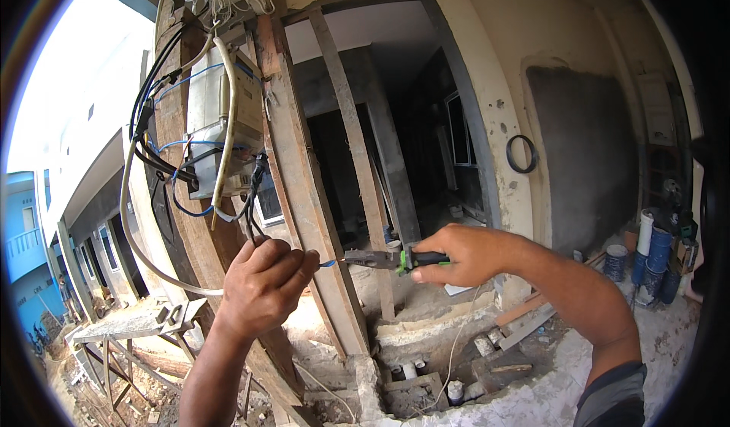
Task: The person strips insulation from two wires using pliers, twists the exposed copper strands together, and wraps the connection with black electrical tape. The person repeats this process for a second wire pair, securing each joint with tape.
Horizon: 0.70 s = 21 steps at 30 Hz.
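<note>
My left hand (268,284) is closed in a pinch on a blue wire (327,263), whose short end sticks out between thumb and fingers toward the right. My right hand (465,255) grips a pair of pliers (369,260) with black and green handles. The jaws point left, and their tip is at the bare end of the wire; whether they bite on it I cannot tell. Above my left hand, black cables (254,191) hang from an electric meter box (220,115) on a wooden post (181,85).
Wooden props (304,176) stand upright before a dark doorway. A grey cable (144,260) loops down at the left. On the far left stands a rough wooden trestle (114,328). Pipes (456,390) and rubble lie below, with buckets (616,262) at the right.
</note>
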Motion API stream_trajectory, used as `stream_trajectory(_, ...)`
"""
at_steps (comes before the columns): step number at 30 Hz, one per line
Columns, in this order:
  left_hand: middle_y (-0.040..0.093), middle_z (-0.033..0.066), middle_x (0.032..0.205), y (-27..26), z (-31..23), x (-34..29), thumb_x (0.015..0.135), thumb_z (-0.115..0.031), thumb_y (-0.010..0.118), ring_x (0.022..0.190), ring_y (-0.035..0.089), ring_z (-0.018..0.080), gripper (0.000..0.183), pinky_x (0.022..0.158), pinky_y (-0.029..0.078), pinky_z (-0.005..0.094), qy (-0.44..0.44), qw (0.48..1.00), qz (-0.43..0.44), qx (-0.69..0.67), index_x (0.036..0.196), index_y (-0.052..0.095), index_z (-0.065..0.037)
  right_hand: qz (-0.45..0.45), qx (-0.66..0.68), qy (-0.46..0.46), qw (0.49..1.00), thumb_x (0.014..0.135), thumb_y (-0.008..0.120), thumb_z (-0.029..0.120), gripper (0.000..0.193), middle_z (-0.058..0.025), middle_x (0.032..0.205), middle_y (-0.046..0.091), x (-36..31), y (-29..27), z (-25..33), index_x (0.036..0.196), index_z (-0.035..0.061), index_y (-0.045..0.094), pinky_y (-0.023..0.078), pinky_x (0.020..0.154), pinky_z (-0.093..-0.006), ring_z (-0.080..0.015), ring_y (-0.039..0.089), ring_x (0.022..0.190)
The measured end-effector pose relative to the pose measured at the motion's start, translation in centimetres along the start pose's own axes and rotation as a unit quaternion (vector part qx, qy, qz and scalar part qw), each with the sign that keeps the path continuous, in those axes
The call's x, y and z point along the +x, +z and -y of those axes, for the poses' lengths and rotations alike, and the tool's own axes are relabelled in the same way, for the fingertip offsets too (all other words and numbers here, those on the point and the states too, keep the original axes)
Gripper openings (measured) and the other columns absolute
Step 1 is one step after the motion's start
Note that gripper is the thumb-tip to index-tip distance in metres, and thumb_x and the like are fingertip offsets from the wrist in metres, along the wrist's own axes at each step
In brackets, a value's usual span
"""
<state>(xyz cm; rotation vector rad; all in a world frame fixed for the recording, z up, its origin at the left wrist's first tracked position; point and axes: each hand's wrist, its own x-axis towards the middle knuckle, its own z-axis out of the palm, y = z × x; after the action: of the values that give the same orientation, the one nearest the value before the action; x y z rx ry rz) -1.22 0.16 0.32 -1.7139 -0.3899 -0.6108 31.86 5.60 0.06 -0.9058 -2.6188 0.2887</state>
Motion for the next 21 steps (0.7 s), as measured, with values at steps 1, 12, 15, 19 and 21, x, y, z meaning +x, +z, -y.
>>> stream_trajectory(1,0.071,0.0001,0.091,0.1,0.1,0.0,0.076,-0.011,0.079,0.09,0.063,0.0189,0.029,0.075,0.051,0.0359,0.01,1.0,-0.004,-0.002,0.105,0.078,-0.007,0.074,0.074,0.015,0.994,0.106,0.065,0.032,0.032,-0.0085,0.076,0.074,0.3,-0.7,-0.2,0.115,0.0027,0.074,0.058,0.065,-0.0368,-0.0209,0.073,0.066)
stream_trajectory(12,0.07,0.0001,0.089,-0.1,-0.1,0.1,0.081,-0.014,0.08,0.089,0.063,0.0189,0.025,0.074,0.05,0.035,-0.022,1.0,0.002,0.018,0.105,0.077,-0.007,-0.021,0.078,-0.023,0.996,0.105,0.066,0.031,0.038,-0.0157,0.085,0.075,-2.4,0.2,-0.2,0.126,-0.0006,0.067,0.062,0.07,-0.034,-0.0255,0.075,0.071)
stream_trajectory(15,0.07,-0.0001,0.089,-0.4,-0.2,0.2,0.083,-0.015,0.079,0.089,0.063,0.0189,0.023,0.075,0.05,0.0346,-0.031,0.999,0.008,0.015,0.105,0.077,-0.007,-0.106,-0.046,-0.006,0.993,0.104,0.065,0.022,0.046,-0.0235,0.09,0.075,-2.7,1.2,0.1,0.143,-0.0009,0.058,0.063,0.079,-0.0413,-0.0354,0.078,0.085)
stream_trajectory(19,0.071,0.0,0.088,-0.5,-0.3,0.3,0.083,-0.015,0.079,0.089,0.063,0.0192,0.023,0.075,0.05,0.0349,-0.032,0.999,0.009,0.019,0.104,0.077,-0.007,-0.195,-0.099,-0.056,0.974,0.102,0.067,0.021,0.051,-0.0262,0.102,0.076,-1.7,2.7,0.1,0.146,-0.0006,0.055,0.063,0.084,-0.047,-0.0386,0.077,0.094)
stream_trajectory(21,0.071,0.0001,0.088,-0.5,-0.4,0.4,0.084,-0.015,0.079,0.089,0.063,0.0193,0.022,0.075,0.05,0.0351,-0.035,0.999,0.016,0.018,0.104,0.077,-0.007,-0.238,-0.126,-0.088,0.959,0.1,0.069,0.02,0.053,-0.0262,0.106,0.076,-1.2,3.0,-0.1,0.148,0.0007,0.055,0.062,0.086,-0.0473,-0.039,0.077,0.096)
